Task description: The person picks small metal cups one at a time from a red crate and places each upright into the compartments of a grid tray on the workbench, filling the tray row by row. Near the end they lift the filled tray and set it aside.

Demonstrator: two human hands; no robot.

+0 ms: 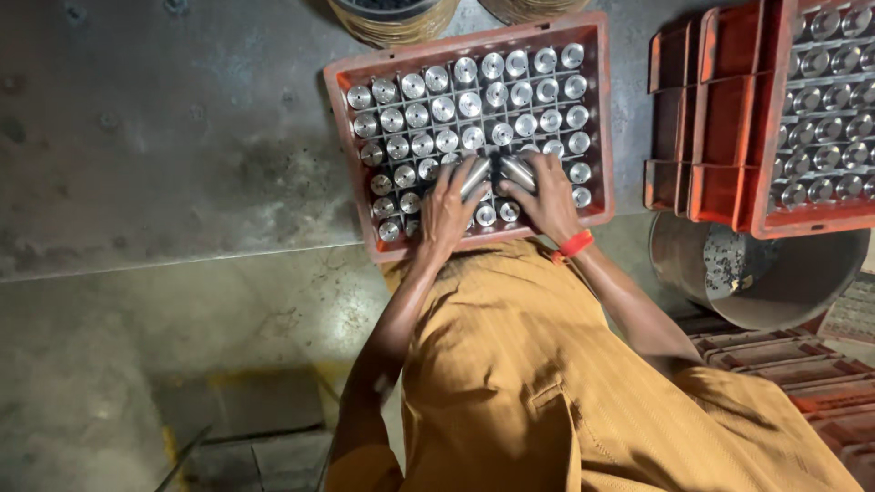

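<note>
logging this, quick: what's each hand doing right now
left hand: closed on a metal cylinder over the red crate
right hand: closed on another metal cylinder

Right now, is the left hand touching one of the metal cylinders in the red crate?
Touching. The head view shows the left hand with its fingers wrapped around a shiny metal cylinder lying tilted over the red crate; no gap shows between them.

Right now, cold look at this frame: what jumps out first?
The red crate at top centre, packed with shiny metal cylinders standing in a grid. Both hands are in its near rows: the left hand and right hand each grip a cylinder lying tilted, and a red band circles the right wrist. More red crates with the same parts sit at the right, above a round metal tub.
</note>
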